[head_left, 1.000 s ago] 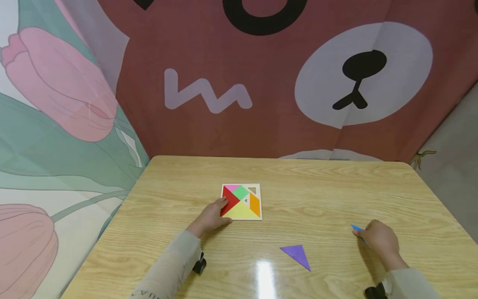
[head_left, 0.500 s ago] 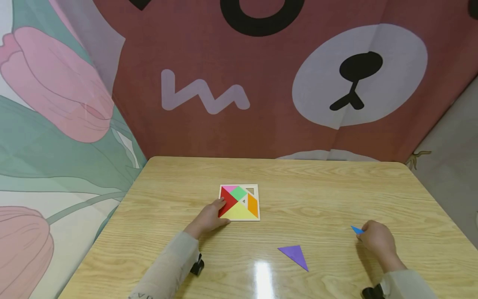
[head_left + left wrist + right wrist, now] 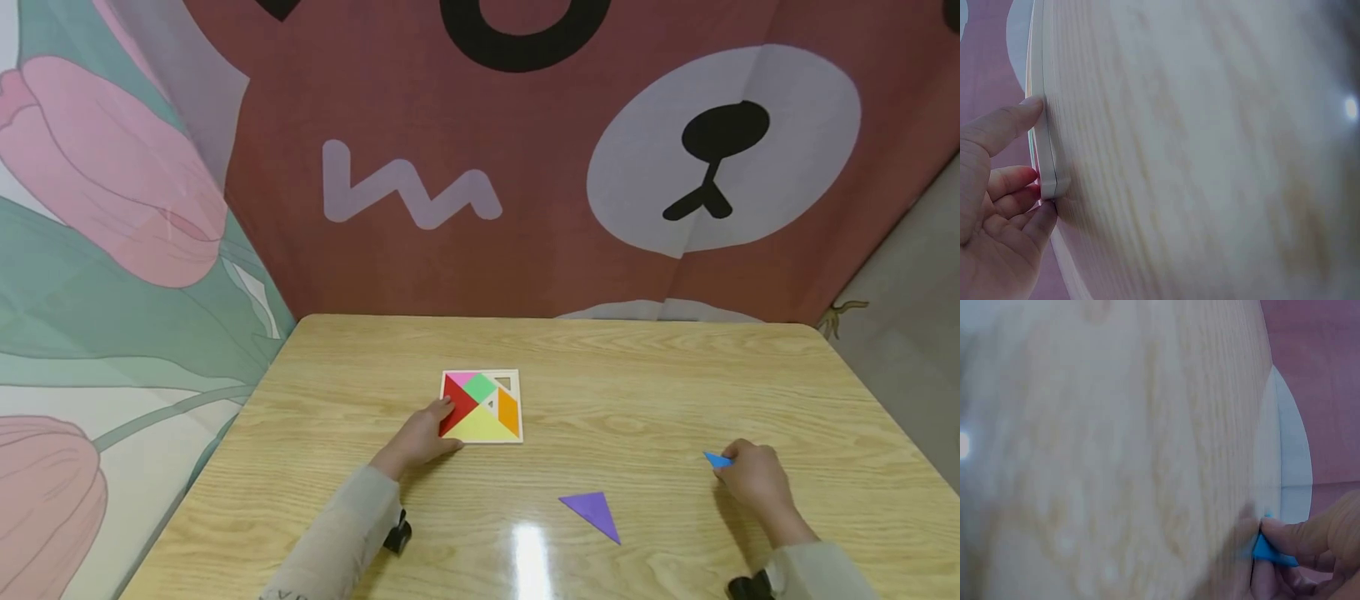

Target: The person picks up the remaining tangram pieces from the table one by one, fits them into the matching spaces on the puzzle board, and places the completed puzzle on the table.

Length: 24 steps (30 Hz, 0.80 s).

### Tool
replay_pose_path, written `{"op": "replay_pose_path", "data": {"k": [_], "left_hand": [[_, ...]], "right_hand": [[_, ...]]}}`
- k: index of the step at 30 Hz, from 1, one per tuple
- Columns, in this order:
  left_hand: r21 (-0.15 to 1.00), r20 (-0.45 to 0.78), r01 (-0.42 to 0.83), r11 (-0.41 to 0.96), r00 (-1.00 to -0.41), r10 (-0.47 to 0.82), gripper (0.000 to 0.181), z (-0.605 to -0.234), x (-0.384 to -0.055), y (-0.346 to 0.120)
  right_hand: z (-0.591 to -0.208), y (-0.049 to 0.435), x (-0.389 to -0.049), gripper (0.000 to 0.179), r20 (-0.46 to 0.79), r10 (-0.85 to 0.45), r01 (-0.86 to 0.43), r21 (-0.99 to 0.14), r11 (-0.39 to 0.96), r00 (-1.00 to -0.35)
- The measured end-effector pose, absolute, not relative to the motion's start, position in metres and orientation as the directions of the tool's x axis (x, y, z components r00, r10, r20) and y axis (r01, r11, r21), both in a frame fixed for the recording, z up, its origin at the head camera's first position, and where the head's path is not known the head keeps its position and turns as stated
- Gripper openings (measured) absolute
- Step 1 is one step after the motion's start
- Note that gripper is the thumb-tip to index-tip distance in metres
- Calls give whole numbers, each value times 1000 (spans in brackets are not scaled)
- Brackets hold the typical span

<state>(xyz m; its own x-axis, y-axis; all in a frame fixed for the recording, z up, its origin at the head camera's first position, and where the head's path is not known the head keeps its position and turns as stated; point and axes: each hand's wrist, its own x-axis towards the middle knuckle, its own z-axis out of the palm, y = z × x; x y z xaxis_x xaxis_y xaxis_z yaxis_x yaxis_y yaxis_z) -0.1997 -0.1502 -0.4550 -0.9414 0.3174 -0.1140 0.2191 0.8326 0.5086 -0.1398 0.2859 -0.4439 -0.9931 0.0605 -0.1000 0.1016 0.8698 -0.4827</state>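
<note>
A square tangram board [image 3: 519, 429] lies on the table, holding red, pink, green, yellow and orange pieces, with bare recesses at its upper right and centre right. My left hand [image 3: 417, 435] grips its lower-left corner, fingertips over the red triangle [image 3: 457, 406] and thumb along the near edge. In the left wrist view, the thumb [image 3: 1019, 122] presses the board's side [image 3: 1044, 144]. On the right, my right hand [image 3: 757, 479] pinches a small blue triangle [image 3: 717, 460], its tip pointing left. The right wrist view shows the blue triangle [image 3: 1272, 552] between thumb and fingers, partly hidden by them.
A larger purple triangle [image 3: 595, 512] lies flat on the wooden table [image 3: 637, 392] between my hands, nearer to me than the board. Behind the table's far edge hangs a brown cloth [image 3: 420, 267] with a bear print.
The blue triangle has turned slightly in my right fingers, and more of it shows on their left. My left hand and the board stay put; the head view has shifted a little.
</note>
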Motion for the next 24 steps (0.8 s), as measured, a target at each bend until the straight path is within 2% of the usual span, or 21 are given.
{"op": "replay_pose_path", "data": {"k": [8,13,20,24], "left_hand": [[510,-99,236,827,-939,329,67,-456,-199,-150],[513,-92,247,822,-936,339,67,-456,-199,-151],[510,-88,250,823,-936,340,67,-455,-199,-151],[505,-99,241,829,-938,333,67,-455,-199,-151]], "right_hand": [[-446,283,-142,24,-130,31,96,-528,844,-991],[-450,280,-144,20,-108,34,90,-570,816,-994],[-450,274,-145,21,-141,42,131,-711,691,-989],[-449,270,-145,18,-128,63,138,-735,664,-990]]}}
